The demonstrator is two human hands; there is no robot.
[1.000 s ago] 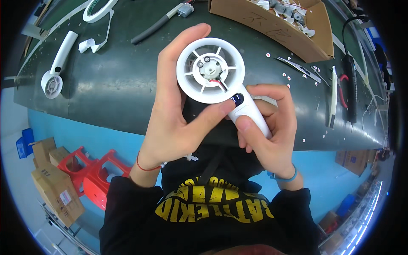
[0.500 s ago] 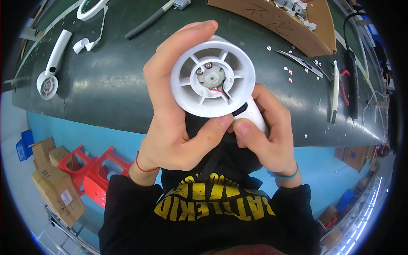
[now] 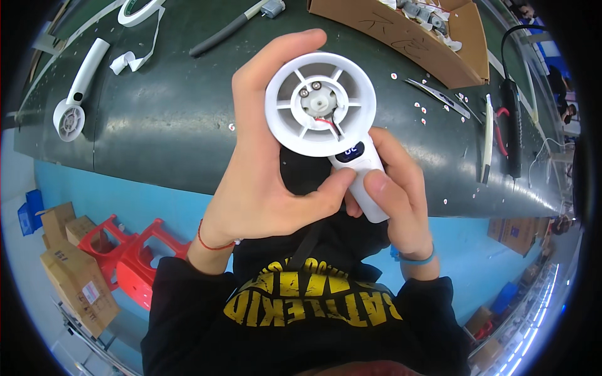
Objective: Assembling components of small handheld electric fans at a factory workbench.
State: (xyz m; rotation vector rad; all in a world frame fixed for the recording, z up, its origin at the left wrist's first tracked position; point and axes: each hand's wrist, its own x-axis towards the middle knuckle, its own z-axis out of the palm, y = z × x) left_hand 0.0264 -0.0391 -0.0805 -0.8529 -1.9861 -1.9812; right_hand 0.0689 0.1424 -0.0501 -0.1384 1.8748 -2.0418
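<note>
Both hands hold a white handheld fan (image 3: 371, 199) above the table's near edge. Its round head faces me, with spokes around a motor (image 3: 318, 101) and a red and a black wire. A small dark display on the handle is lit. My left hand (image 3: 260, 163) curves around the left side of the head, its thumb resting on the handle below the display. My right hand (image 3: 401, 194) grips the handle from the right, thumb on its front. Some right fingers are hidden behind the handle.
A second white fan (image 3: 78, 94) lies at left on the dark green table (image 3: 150, 125), near a tape roll (image 3: 137, 11). A cardboard box (image 3: 401, 31) of motor-like parts stands at the back right. Tweezers (image 3: 439, 99) and red-handled pliers (image 3: 500, 130) lie at right. Red stools (image 3: 135, 257) stand below.
The fan has tilted, so more of its handle shows below the head. Its display, dark before, is now lit. My left thumb has moved onto the handle.
</note>
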